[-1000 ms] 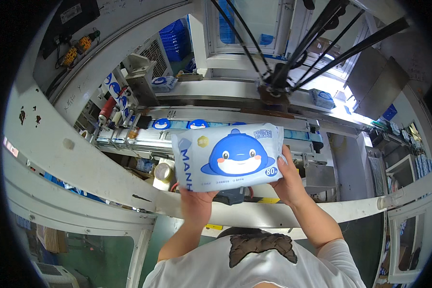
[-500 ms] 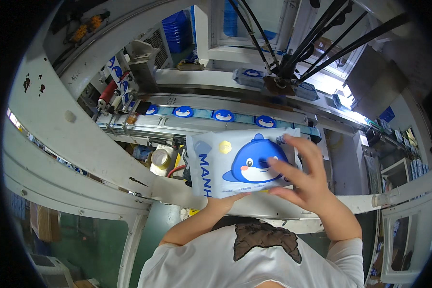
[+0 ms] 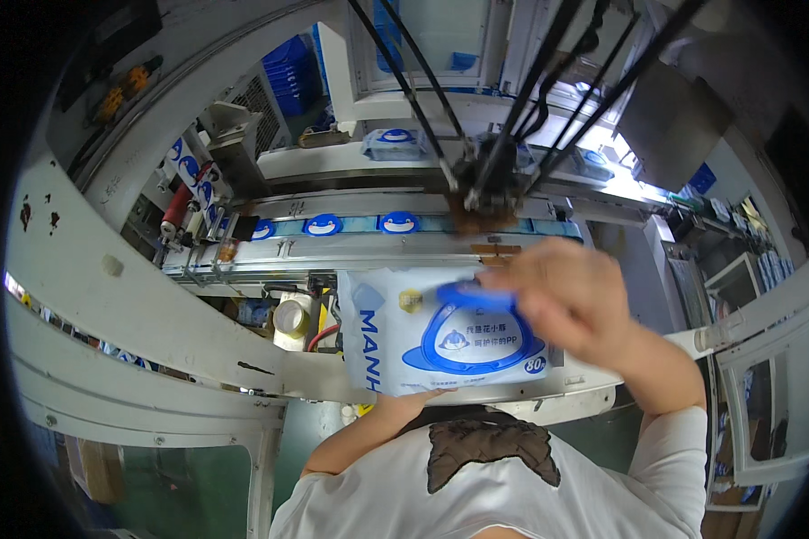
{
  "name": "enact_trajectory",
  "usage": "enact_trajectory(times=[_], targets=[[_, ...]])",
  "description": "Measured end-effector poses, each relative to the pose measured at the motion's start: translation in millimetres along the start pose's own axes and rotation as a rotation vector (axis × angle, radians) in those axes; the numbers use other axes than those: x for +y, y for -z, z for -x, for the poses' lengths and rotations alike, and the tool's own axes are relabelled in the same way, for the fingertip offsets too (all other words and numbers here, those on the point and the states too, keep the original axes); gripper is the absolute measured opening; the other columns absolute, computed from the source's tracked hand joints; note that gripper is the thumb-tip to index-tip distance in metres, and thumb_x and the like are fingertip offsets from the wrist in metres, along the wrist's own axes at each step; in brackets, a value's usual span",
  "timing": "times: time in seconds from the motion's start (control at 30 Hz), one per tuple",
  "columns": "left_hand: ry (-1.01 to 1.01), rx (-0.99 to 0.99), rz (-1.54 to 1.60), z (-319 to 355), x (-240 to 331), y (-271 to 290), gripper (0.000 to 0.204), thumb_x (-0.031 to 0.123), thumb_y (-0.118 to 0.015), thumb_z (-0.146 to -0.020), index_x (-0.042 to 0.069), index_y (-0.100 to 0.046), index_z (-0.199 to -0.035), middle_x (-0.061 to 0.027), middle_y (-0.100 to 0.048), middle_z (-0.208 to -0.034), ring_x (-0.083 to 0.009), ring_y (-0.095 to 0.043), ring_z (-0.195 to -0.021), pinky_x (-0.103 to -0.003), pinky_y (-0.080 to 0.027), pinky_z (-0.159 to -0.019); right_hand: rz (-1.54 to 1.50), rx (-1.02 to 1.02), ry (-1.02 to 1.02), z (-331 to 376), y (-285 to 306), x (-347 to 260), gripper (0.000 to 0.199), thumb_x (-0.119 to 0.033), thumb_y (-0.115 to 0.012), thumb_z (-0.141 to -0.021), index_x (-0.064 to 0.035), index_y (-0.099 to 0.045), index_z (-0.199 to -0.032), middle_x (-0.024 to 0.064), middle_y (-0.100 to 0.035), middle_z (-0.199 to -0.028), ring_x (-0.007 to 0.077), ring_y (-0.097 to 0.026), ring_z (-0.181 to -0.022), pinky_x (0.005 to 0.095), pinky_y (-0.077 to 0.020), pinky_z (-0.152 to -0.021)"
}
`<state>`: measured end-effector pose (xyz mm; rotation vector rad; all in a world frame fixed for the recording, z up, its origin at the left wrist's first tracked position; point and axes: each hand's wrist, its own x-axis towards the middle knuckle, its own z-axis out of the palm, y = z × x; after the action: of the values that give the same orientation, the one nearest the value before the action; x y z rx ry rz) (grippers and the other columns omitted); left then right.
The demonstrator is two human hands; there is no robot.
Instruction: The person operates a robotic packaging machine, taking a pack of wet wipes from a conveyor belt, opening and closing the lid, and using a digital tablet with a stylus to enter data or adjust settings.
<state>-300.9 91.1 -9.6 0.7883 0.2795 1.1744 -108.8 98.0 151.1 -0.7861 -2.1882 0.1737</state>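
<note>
A large pale wet wipes pack [image 3: 382,310] lies flat above the machine's front edge, its top toward me. My left hand [image 3: 406,406] supports it from below at the near edge; most of its fingers are hidden under the pack. My right hand [image 3: 571,296], blurred by motion, closes on the blue plastic lid [image 3: 478,295] at the pack's far side. The lid is swung up, and the white inner panel in its blue, whale-shaped frame [image 3: 413,359] shows.
Behind the pack runs a conveyor [image 3: 360,225] carrying round blue smiling whale lids [image 3: 324,225]. Over its right part hangs a black-armed picking head [image 3: 490,184]. Another wipes pack [image 3: 394,144] lies on the far belt. A white machine frame [image 3: 315,382] crosses just in front of me.
My right hand has taken hold of the lid and swung it up, uncovering the inner panel. The picking head has come down over the conveyor, where it covers a lid position.
</note>
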Motion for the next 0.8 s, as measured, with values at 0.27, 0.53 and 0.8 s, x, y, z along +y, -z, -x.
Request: enact_trajectory(times=[0.27, 0.53, 0.8], targets=[[-0.096, -0.036, -0.091, 6.9, -18.0, 16.2, 0.076, 0.028, -0.070, -0.079, 0.010, -0.025, -0.138, -0.0082, -0.039, -0.136, -0.0238, -0.040, -0.125, -0.039, -0.035, -0.105, -0.560, -0.057, -0.496, -25.3, 8.8, 3.8, 0.035, -0.032, -0.053, -0.092, 0.0018, -0.063, -0.086, -0.0006, -0.055, -0.069, 0.0059, -0.046, -0.064, 0.0219, -0.0392, -0.058], [-0.213, -0.010, -0.094, 12.6, -15.6, 21.0, 0.080, 0.029, -0.073, -0.076, 0.011, -0.026, -0.138, -0.0069, -0.039, -0.136, -0.0235, -0.039, -0.125, -0.040, -0.034, -0.106, -0.455, -0.095, -0.316, -27.6, -2.4, -0.5, 0.031, -0.028, -0.056, -0.089, 0.0005, -0.066, -0.096, 0.0088, -0.065, -0.087, 0.0161, -0.058, -0.075, 0.0266, -0.0461, -0.068], [-0.185, 0.132, -0.018, 3.4, -1.8, 14.2, 0.088, 0.058, -0.064, -0.073, 0.014, -0.025, -0.138, -0.0057, -0.034, -0.139, -0.0238, -0.034, -0.129, -0.042, -0.027, -0.109, 0.293, -0.111, 0.412, 10.2, -79.3, 12.6, 0.034, -0.018, -0.067, -0.072, -0.0027, -0.063, -0.102, 0.0113, -0.056, -0.120, 0.0273, -0.054, -0.109, 0.0401, -0.0456, -0.089]])
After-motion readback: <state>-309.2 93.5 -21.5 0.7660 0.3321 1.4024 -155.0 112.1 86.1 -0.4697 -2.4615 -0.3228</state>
